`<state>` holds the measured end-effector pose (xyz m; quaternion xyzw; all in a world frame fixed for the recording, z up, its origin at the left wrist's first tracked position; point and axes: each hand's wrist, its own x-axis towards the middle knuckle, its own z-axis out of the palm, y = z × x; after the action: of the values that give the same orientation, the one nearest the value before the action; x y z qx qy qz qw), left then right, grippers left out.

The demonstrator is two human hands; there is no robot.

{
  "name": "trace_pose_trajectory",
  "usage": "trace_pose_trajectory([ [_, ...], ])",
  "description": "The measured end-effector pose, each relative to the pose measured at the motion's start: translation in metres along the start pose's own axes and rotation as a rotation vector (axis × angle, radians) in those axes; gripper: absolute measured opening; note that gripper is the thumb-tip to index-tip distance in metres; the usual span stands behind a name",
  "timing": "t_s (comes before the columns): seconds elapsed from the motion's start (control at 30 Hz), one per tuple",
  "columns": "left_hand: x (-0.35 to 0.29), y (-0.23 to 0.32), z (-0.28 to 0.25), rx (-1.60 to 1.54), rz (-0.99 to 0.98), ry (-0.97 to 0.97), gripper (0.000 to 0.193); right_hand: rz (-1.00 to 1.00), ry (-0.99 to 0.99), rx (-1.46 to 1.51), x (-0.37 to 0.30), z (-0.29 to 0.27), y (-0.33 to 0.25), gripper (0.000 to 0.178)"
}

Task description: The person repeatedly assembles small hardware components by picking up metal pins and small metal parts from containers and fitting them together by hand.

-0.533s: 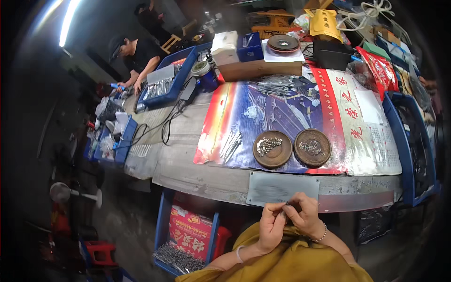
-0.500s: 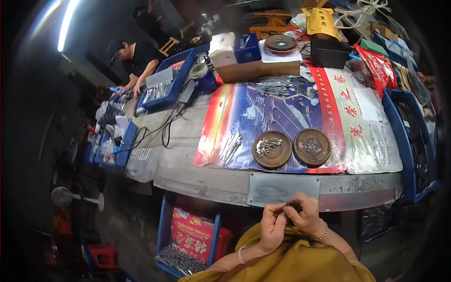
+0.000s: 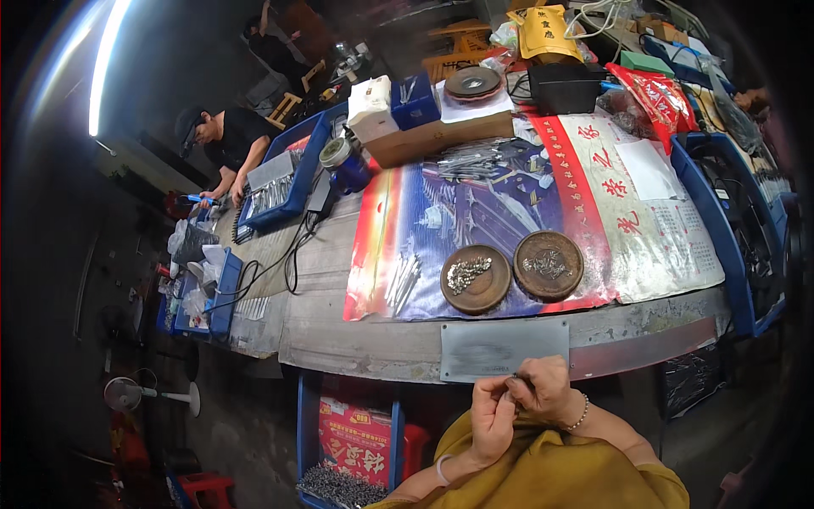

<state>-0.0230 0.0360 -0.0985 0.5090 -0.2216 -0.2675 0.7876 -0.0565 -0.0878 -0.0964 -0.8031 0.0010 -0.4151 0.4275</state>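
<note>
My left hand [image 3: 492,420] and my right hand [image 3: 543,390] meet fingertip to fingertip in front of my body, at the near table edge. Both are closed in a pinch around something small and dark, too hidden to make out. Just beyond them lies a grey metal plate [image 3: 483,346], smudged dark in its middle. Past it stand two round brown wooden dishes: the left dish [image 3: 480,304] holds a heap of small shiny metal parts [image 3: 466,274], the right dish [image 3: 573,276] a heap of tiny metal pieces [image 3: 544,263].
A printed poster [image 3: 627,237] covers the table; slim metal pieces [image 3: 402,280] lie on its left. A blue bin [image 3: 759,318] borders the right, another blue bin [image 3: 397,450] sits below the table edge. Beyond the cable [image 3: 292,254], a person [image 3: 237,140] works at far left.
The view has turned a little, so the table shifts left in the picture. My hands stay pinched together, and the right hand's fingers have curled slightly more over the small thing.
</note>
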Motion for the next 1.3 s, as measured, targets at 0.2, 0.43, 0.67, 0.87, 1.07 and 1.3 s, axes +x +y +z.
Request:
trace_pose_trajectory([
  [0.2,-0.001,0.000,-0.002,-0.064,-0.043,-0.012,0.017,0.077,-0.018,-0.114,-0.003,0.004,-0.003,0.020],
  [0.43,-0.002,0.001,-0.004,-0.040,-0.046,-0.022,0.018,0.118,0.063,0.115,0.000,0.003,-0.008,0.021],
  [0.67,0.001,-0.006,0.002,0.013,-0.065,0.085,0.018,-0.097,0.060,-0.003,-0.010,0.011,0.009,0.028],
  [0.87,0.002,-0.002,-0.002,0.010,-0.033,0.000,0.017,0.207,0.038,0.110,-0.002,0.005,-0.012,0.026],
  [1.07,0.000,-0.002,0.001,0.096,0.010,0.024,0.015,-0.020,0.047,0.006,-0.013,0.011,0.003,0.022],
  [1.3,0.001,0.005,0.004,0.040,0.019,-0.014,0.014,0.292,0.044,0.245,-0.007,0.004,-0.009,0.020],
])
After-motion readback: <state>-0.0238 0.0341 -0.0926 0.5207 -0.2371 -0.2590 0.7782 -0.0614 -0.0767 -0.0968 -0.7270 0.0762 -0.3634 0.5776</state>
